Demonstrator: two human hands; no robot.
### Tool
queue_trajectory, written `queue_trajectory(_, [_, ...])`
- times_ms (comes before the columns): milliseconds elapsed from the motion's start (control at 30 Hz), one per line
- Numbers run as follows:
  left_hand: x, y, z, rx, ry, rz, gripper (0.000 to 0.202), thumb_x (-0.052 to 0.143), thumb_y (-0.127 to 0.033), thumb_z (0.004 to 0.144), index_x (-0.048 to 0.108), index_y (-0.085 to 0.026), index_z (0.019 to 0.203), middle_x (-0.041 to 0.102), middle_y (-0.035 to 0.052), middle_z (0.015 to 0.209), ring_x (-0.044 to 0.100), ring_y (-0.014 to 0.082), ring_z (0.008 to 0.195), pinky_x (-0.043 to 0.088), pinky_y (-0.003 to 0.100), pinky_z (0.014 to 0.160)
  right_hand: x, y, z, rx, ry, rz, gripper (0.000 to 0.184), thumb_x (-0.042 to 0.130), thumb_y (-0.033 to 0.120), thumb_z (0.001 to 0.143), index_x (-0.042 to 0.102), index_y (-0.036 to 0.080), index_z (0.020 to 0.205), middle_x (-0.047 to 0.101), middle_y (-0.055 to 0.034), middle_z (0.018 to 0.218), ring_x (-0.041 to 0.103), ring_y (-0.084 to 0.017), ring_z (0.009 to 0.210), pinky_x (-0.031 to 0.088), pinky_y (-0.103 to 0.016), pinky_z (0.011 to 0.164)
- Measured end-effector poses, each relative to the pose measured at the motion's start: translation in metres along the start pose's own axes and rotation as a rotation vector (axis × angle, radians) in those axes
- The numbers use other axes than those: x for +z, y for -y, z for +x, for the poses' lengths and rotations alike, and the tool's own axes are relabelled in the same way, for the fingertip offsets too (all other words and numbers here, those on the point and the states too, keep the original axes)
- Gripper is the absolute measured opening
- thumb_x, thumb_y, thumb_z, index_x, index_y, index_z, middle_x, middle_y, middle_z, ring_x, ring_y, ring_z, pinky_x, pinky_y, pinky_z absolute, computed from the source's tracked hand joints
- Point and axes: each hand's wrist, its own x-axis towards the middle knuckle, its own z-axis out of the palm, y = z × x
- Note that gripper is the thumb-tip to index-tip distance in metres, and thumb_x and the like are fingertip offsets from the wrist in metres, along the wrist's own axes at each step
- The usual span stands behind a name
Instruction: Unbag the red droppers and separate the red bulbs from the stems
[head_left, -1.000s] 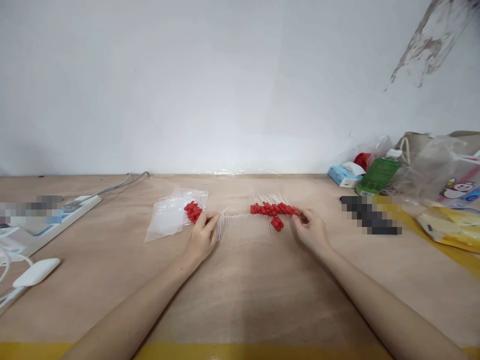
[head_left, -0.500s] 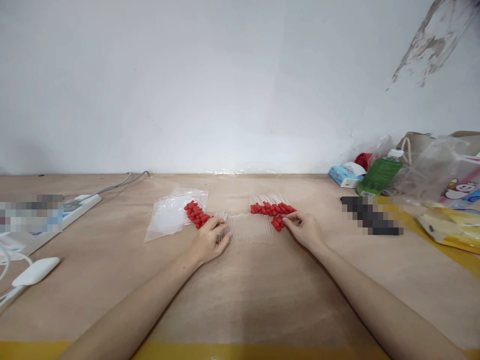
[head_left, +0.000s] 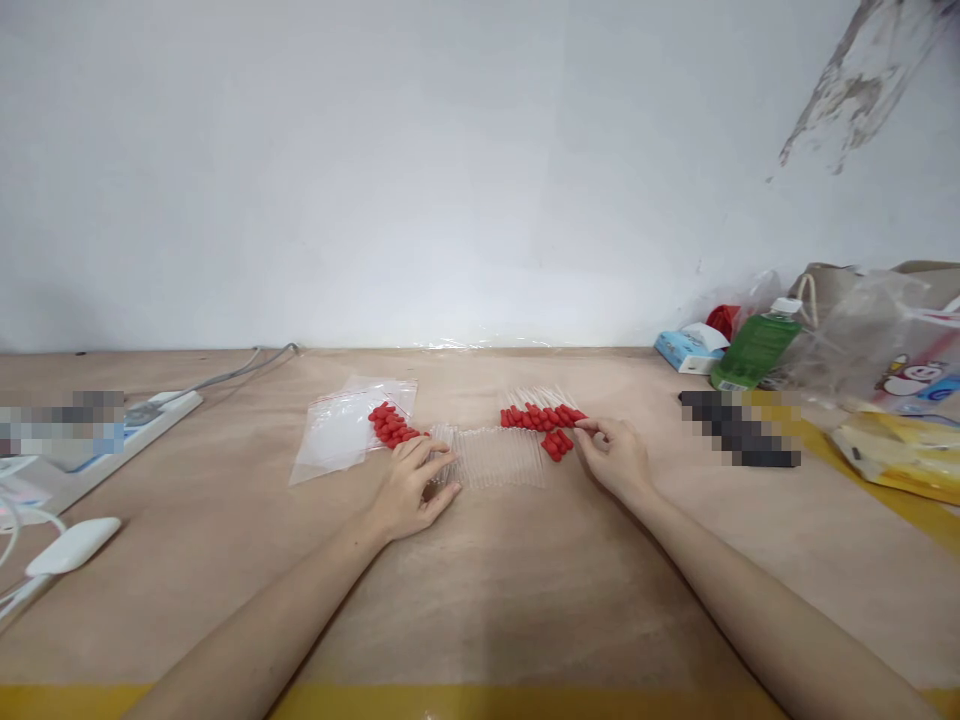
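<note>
My left hand (head_left: 414, 487) rests over the left end of a row of thin clear tubes (head_left: 499, 458), its fingers bent and apart from the thumb, touching the tubes. Behind that hand lies a heap of small red bulb-shaped pieces (head_left: 390, 425), partly on clear plastic bags (head_left: 334, 430). At the right, my right hand (head_left: 616, 455) has thumb and forefinger close together by the right end of a row of red-ended pieces (head_left: 536, 416) with pale thin stems pointing to the wall. Whatever is between those fingertips is too small to make out. A small red cluster (head_left: 556, 446) lies just left of that hand.
A white power strip (head_left: 169, 412) with cables and a white adapter (head_left: 73, 546) are at the left. On the right stand a tissue pack (head_left: 686, 350), a green bottle (head_left: 757, 348) and plastic bags (head_left: 862, 335); a blurred dark object (head_left: 739, 430) lies nearer. A wall closes off the back.
My right hand has shifted slightly up and away from the small red cluster, towards the end of the red row. My left hand stays nearly in place on the tubes.
</note>
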Motion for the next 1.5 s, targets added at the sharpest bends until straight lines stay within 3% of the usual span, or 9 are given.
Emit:
queue_trajectory(267, [-0.007, 0.014, -0.002, 0.077, 0.197, 0.014, 0.041, 0.05, -0.032, 0.083, 0.05, -0.021, 0.122, 0.058, 0.0095, 0.118, 0.045, 0.0264, 0.119, 0.025, 0.054, 0.103, 0.01, 0.024, 0.03, -0.182, 0.132, -0.106, 0.019, 0.053, 0.033, 0.078, 0.069, 0.026, 0.084, 0.063, -0.0048, 0.085, 0.05, -0.021, 0.084, 0.03, -0.035, 0.072])
queue_trajectory(433, [-0.008, 0.019, -0.001, 0.111, 0.291, 0.0, 0.037, 0.044, -0.032, 0.088, 0.048, -0.022, 0.124, 0.056, 0.0067, 0.122, 0.041, 0.0229, 0.123, 0.02, 0.052, 0.105, 0.025, 0.037, 0.043, -0.221, 0.183, -0.151, 0.021, 0.052, 0.038, 0.079, 0.069, 0.026, 0.076, 0.063, -0.0053, 0.089, 0.048, -0.022, 0.085, 0.028, -0.037, 0.072])
queue_trajectory(667, [0.0, 0.02, 0.004, 0.059, 0.201, 0.09, 0.036, 0.049, -0.044, 0.084, 0.057, -0.024, 0.113, 0.061, 0.0064, 0.114, 0.05, 0.0236, 0.113, 0.025, 0.05, 0.101, 0.034, 0.046, 0.045, -0.154, 0.226, -0.235, 0.027, 0.046, 0.035, 0.083, 0.069, 0.025, 0.075, 0.065, -0.0063, 0.078, 0.052, -0.022, 0.082, 0.027, -0.039, 0.073])
queue_trajectory(900, [0.004, 0.014, 0.007, 0.039, 0.084, 0.105, 0.039, 0.054, -0.047, 0.079, 0.059, -0.021, 0.108, 0.063, 0.0069, 0.101, 0.053, 0.0226, 0.098, 0.033, 0.044, 0.093, 0.033, 0.053, 0.041, -0.085, 0.09, -0.227, 0.031, 0.035, 0.027, 0.088, 0.064, 0.018, 0.082, 0.068, -0.0058, 0.078, 0.056, -0.021, 0.08, 0.015, -0.052, 0.094])
queue_trajectory(967, [0.004, 0.013, 0.007, 0.039, 0.042, 0.099, 0.044, 0.055, -0.047, 0.079, 0.055, -0.02, 0.114, 0.061, 0.0082, 0.102, 0.051, 0.0233, 0.099, 0.034, 0.044, 0.093, 0.028, 0.055, 0.037, -0.095, 0.023, -0.086, 0.028, 0.035, 0.027, 0.087, 0.062, 0.019, 0.089, 0.067, -0.0053, 0.084, 0.056, -0.02, 0.082, 0.021, -0.049, 0.094])
queue_trajectory(1067, [0.002, 0.01, 0.006, 0.02, -0.027, 0.101, 0.049, 0.056, -0.041, 0.08, 0.048, -0.018, 0.122, 0.057, 0.0106, 0.107, 0.049, 0.0241, 0.103, 0.036, 0.043, 0.092, 0.016, 0.055, 0.019, -0.233, 0.003, 0.164, 0.024, 0.041, 0.028, 0.085, 0.059, 0.019, 0.097, 0.065, -0.0063, 0.091, 0.054, -0.02, 0.086, 0.037, -0.037, 0.081])
queue_trajectory(1233, [0.001, -0.002, 0.006, 0.05, -0.176, 0.136, 0.044, 0.055, -0.03, 0.082, 0.046, -0.018, 0.123, 0.053, 0.0131, 0.115, 0.047, 0.0249, 0.108, 0.037, 0.043, 0.093, 0.0, 0.052, -0.025, -0.613, 0.103, 0.226, 0.017, 0.048, 0.018, 0.082, 0.059, 0.022, 0.095, 0.065, -0.0036, 0.085, 0.054, -0.018, 0.082, 0.037, -0.035, 0.078])
queue_trajectory(1367, [0.001, -0.018, 0.004, 0.225, -0.095, 0.153, 0.026, 0.056, -0.027, 0.082, 0.057, -0.024, 0.108, 0.064, 0.0036, 0.096, 0.055, 0.0193, 0.094, 0.032, 0.044, 0.096, -0.003, 0.053, -0.042, -0.813, 0.141, 0.211, 0.024, 0.047, 0.009, 0.081, 0.058, 0.022, 0.097, 0.068, -0.0014, 0.092, 0.053, -0.016, 0.083, 0.035, -0.035, 0.078])
queue_trajectory(1500, [0.004, -0.026, 0.001, 0.251, -0.099, 0.159, 0.013, 0.056, -0.023, 0.083, 0.062, -0.022, 0.095, 0.064, -0.0019, 0.071, 0.055, 0.013, 0.072, 0.034, 0.039, 0.09, 0.0, 0.057, -0.044, -0.866, 0.186, 0.206, 0.027, 0.045, 0.008, 0.081, 0.059, 0.023, 0.099, 0.068, -0.0007, 0.094, 0.053, -0.016, 0.086, 0.033, -0.035, 0.079])
